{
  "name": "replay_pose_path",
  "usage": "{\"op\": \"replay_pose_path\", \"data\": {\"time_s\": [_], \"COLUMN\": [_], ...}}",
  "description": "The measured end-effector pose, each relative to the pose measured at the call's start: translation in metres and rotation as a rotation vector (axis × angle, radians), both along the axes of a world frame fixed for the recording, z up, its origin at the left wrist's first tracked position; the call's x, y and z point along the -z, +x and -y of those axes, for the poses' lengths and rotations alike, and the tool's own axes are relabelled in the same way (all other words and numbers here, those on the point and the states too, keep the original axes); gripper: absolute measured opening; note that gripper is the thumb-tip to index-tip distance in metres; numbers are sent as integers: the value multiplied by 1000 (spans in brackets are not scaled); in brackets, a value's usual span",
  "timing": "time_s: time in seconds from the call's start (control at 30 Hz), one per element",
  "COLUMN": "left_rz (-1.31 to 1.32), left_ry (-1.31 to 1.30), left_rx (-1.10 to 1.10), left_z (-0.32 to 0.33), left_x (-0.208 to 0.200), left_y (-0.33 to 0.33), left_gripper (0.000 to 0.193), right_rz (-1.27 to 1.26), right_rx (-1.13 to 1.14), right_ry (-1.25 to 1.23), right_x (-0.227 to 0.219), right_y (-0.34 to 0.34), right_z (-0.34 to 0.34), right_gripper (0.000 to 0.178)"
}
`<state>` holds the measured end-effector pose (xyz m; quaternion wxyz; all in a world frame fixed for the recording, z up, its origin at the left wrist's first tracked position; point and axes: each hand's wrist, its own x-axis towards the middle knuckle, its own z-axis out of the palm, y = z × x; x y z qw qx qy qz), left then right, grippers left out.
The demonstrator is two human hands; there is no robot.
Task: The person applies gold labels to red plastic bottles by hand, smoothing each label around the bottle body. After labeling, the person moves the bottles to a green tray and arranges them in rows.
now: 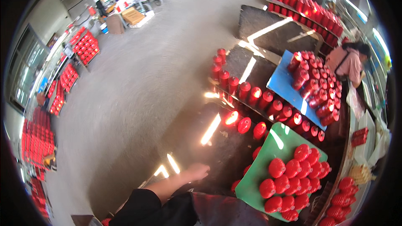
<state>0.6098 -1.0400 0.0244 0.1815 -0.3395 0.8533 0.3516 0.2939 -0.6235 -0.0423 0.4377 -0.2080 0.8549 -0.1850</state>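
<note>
My left hand (pixel 197 171) reaches out from a black sleeve and lies flat on a dark, shiny table top (pixel 188 138), holding nothing. The nearest things are loose red cylinders (pixel 244 124) standing on the table a short way to its right. Beyond them a green board (pixel 259 171) carries several red cylinders (pixel 293 180) seen from their round tops. My right hand is out of view.
A blue board (pixel 280 81) stacked with lying red cylinders sits further back, with a row of upright ones (pixel 255 96) along the table edge. A person in pink (pixel 349 60) works at the right. Racks of red items (pixel 83 46) line the grey floor (pixel 138 83) at left.
</note>
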Motion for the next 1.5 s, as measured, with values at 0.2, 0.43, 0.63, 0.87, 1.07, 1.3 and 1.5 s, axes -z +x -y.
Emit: {"op": "replay_pose_path", "data": {"time_s": [0.2, 0.43, 0.63, 0.87, 1.07, 1.3, 1.5], "left_rz": [236, 53, -251, -661, -531, -400, -480], "left_ry": [68, 7, 100, 17, 127, 262, 124], "left_rx": [200, 330, 396, 544, 637, 142, 112], "left_z": [29, 38, -41, -173, -216, -250, -256], "left_x": [19, 35, 19, 32, 77, 93, 98], "left_y": [-6, -75, -184, -295, -339, -362, -391], "left_gripper": [40, 32, 32, 51, 48, 49, 53], "right_rz": [-312, -353, -679, -789, -738, -681, -505], "right_rx": [67, 317, 551, 354, 351, 644, 904], "right_ry": [-90, -125, -226, -320, -433, -546, -548], "right_x": [-15, -9, -40, -16, 35, 52, 25], "right_y": [82, 126, 72, -36, -64, -82, -74], "right_z": [-6, 1, -33, -48, -27, -1, -17], "right_gripper": [42, 43, 44, 39, 20, 16, 13]}}
